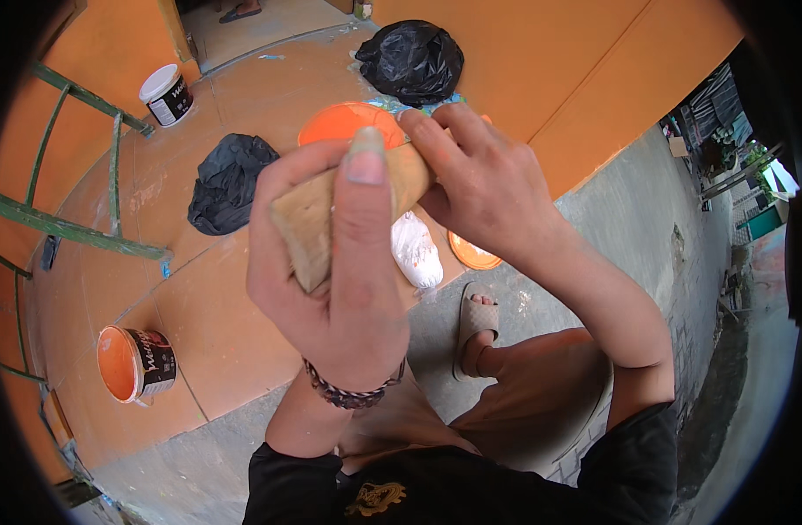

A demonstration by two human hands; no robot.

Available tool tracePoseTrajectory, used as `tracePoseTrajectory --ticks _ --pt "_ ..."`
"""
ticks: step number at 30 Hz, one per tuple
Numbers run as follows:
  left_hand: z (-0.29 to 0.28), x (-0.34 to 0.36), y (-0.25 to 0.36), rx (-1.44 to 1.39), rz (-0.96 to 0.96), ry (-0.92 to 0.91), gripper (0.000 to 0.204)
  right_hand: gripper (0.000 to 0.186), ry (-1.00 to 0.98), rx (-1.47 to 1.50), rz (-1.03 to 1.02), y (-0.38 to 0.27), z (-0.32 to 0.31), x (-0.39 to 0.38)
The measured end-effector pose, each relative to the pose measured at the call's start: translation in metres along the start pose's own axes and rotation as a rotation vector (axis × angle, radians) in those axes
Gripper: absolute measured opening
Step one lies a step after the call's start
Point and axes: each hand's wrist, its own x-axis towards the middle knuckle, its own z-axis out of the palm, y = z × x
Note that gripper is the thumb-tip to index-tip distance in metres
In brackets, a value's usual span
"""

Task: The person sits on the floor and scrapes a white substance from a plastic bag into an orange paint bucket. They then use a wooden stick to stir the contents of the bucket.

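My left hand is closed around a tan, wooden-looking piece with a wedge-like near end, its thumb lying along it. My right hand grips the far end of the same piece, fingers curled over it. Behind my hands are a round orange paint surface, partly hidden, and a white lumpy bundle. A second orange round lid or container shows beside the bundle, also partly covered.
An orange-filled bucket, a white-lidded bucket and black plastic bags sit on the tiled floor. Green metal railings line the left. Orange walls rise ahead; grey concrete runs right. Another person's foot shows in the doorway.
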Motion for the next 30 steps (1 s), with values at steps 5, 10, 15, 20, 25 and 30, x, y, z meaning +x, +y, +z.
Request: tracePoseTrajectory --ticks 5,10,15,20,25,30 --pt "0.102 0.021 -0.082 0.014 -0.01 -0.511 0.046 0.025 0.225 0.042 0.326 0.159 0.013 -0.046" --pt "0.092 0.016 -0.234 0.205 -0.613 -0.315 0.031 0.028 0.504 0.622 0.88 0.267 0.032 -0.115" --pt "0.048 -0.012 -0.367 0.356 -0.863 -0.077 0.024 0.036 0.674 0.878 1.175 0.331 0.086 -0.18" --pt "0.07 -0.028 -0.434 0.341 -0.907 -0.018 0.021 0.039 0.84 0.998 1.346 0.371 0.145 -0.227" --pt "0.092 -0.027 -0.477 0.295 -0.888 0.056 0.02 0.039 0.814 0.915 1.462 0.403 0.151 -0.289" --pt "0.09 -0.004 -0.491 0.225 -0.798 0.258 0.033 0.038 0.817 0.967 1.591 0.399 0.162 -0.315"
